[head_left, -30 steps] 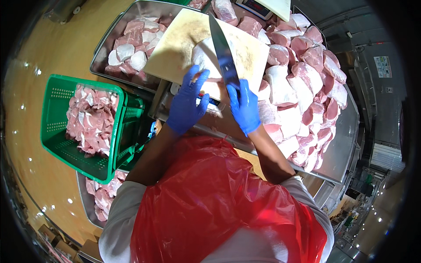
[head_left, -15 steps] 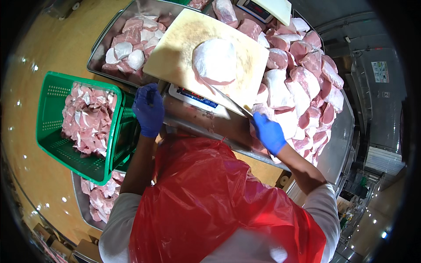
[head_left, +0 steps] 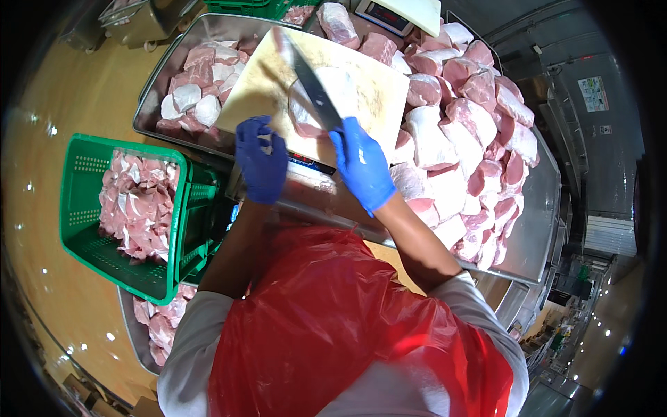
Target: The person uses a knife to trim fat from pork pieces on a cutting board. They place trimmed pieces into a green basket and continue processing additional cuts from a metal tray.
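Observation:
My right hand (head_left: pixel 363 163), in a blue glove, grips a long knife (head_left: pixel 313 87), its blade slanting up and left over a cutting board (head_left: pixel 379 94). A blurred pink piece shows at the blade's tip. Under the blade, a white-topped slab of pork (head_left: pixel 302 108) lies on the board, partly hidden. My gloved left hand (head_left: pixel 261 163) is at the board's lower left, fingers curled; what is in them, if anything, is unclear. Part of a scale (head_left: pixel 311 164) shows beneath the board.
Trays of pork pieces stand left (head_left: pixel 156 111) and right (head_left: pixel 531 215) of the board. A green crate (head_left: pixel 73 208) with trimmings is at left, above another meat tray (head_left: pixel 139 333). A second scale (head_left: pixel 382 15) with a white board is at the back.
Since half a second ago, my right hand has moved up and left, swinging the knife from low along the board's edge to across the slab. My left hand has moved rightward toward the board.

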